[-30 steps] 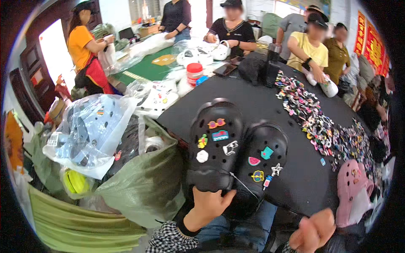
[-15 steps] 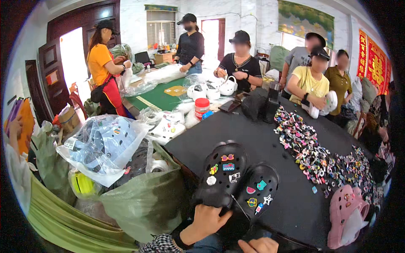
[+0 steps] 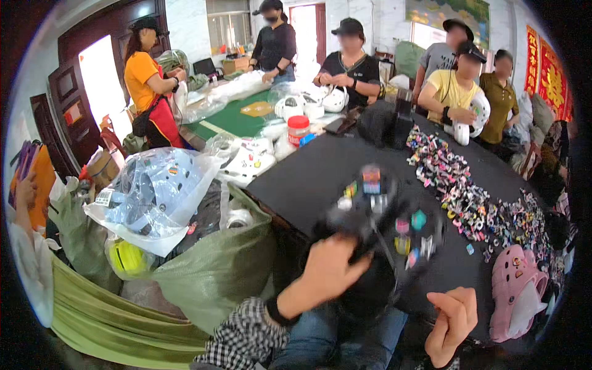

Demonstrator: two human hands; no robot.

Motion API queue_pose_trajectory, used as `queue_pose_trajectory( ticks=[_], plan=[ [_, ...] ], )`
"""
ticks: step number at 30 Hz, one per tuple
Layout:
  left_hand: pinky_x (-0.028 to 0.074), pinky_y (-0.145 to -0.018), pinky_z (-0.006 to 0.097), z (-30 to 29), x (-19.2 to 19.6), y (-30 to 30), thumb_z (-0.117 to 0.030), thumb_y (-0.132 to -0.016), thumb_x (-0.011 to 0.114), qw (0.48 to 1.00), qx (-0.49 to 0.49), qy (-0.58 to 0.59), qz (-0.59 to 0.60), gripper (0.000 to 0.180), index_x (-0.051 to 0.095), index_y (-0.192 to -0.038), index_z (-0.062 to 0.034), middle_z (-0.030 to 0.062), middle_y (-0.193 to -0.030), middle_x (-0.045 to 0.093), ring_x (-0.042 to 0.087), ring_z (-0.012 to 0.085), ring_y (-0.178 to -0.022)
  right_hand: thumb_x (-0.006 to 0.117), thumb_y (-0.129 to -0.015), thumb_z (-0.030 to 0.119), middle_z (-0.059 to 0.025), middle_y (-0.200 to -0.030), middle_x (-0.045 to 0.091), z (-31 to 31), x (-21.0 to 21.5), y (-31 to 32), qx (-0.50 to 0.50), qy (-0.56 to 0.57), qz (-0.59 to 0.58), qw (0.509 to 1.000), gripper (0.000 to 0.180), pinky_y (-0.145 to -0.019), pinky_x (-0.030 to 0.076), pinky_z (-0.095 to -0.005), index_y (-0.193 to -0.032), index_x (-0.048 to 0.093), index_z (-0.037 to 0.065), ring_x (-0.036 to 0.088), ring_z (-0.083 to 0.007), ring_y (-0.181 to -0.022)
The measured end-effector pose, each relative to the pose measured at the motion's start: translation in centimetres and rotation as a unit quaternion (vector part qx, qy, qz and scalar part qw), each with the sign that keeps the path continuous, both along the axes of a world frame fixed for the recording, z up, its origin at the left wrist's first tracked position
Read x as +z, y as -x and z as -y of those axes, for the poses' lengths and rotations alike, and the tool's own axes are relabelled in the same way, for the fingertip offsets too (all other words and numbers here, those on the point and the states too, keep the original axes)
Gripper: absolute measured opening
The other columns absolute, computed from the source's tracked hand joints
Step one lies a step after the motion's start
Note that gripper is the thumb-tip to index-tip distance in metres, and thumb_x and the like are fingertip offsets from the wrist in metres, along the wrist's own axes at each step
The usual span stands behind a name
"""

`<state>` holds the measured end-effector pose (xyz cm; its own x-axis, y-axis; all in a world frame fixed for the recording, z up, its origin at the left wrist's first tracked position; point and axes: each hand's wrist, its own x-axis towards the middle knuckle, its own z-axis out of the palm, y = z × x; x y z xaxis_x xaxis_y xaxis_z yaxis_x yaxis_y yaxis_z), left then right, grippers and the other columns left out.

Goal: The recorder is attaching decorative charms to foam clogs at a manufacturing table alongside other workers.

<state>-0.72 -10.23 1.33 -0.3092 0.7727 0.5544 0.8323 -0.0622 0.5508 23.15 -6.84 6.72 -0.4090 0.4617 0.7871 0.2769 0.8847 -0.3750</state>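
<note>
My left hand [image 3: 327, 268] grips the heel end of a black clog [image 3: 348, 216] over the near edge of the black table. Colourful charms dot its upper, blurred by motion. Right beside it is a second black clog [image 3: 418, 206], also set with smeared charms; a thin cord or strap seems to run between the two. Fingers curled in, my right hand [image 3: 455, 320] hovers at the table's near edge, and nothing shows in it. Closest to that hand lies a pink clog [image 3: 515, 283] with a few charms and white stuffing inside.
A heap of small charms [image 3: 468, 209] spreads along the table's right side. At left, a bagged blue clog [image 3: 154, 191] tops a green sack [image 3: 216, 271]. A red-lidded jar [image 3: 298, 129] and white clogs [image 3: 243, 159] stand farther back. Several people work around the tables.
The black clogs have shifted right and up with my left hand. My right hand has risen and moved right, toward the pink clog. The view has tilted slightly.
</note>
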Motion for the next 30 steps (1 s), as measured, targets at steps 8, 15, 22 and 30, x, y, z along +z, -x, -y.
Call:
queue_pose_trajectory(
  ticks=[8,15,22,30],
  plan=[
    [0.049,-0.076,0.051,-4.7,3.7,10.5,-0.029,-0.082,0.065,0.982,0.159,-0.076,-0.069,0.032,0.06,-0.092,0.0015,0.0226,-0.091,0.064,0.061,0.0443,-0.087,0.058,-0.069,-0.004,-0.0078,-0.08,0.058,-1.3,0.9,2.5,0.031,-0.033,0.088,0.995,0.03,-0.059,0.041,-0.0345,-0.095,0.07,0.006,0.056,-0.023,-0.066],
    [0.049,-0.072,0.049,0.0,1.3,4.7,-0.028,-0.082,0.07,0.999,-0.011,-0.036,-0.038,0.032,0.06,-0.092,0.0008,0.0222,-0.09,0.063,0.061,0.0422,-0.087,0.054,-0.074,-0.011,-0.0104,-0.084,0.066,-0.8,-1.4,-0.1,0.133,0.103,0.025,0.985,0.03,-0.054,0.043,-0.0301,-0.092,0.072,0.005,0.057,-0.0202,-0.062],
    [0.05,-0.065,0.047,1.4,2.2,-1.6,-0.034,-0.084,0.068,0.993,-0.063,0.075,-0.064,0.036,0.06,-0.084,0.0006,0.0211,-0.081,0.063,0.064,0.0407,-0.074,0.048,-0.085,-0.006,-0.0131,-0.1,0.065,0.3,-1.7,-4.3,0.137,0.206,-0.013,0.969,0.031,-0.068,0.05,-0.0302,-0.106,0.069,0.001,0.061,-0.0202,-0.076],
    [0.053,-0.07,0.048,-2.3,2.8,-2.5,-0.032,-0.081,0.068,0.989,-0.079,0.091,-0.085,0.034,0.063,-0.093,0.0,0.0201,-0.094,0.066,0.065,0.0403,-0.082,0.046,-0.086,-0.013,-0.0173,-0.121,0.052,-0.5,-4.0,-4.9,0.091,0.231,-0.131,0.96,0.036,-0.08,0.054,-0.0317,-0.118,0.059,-0.004,0.063,-0.0195,-0.09]
  ],
)
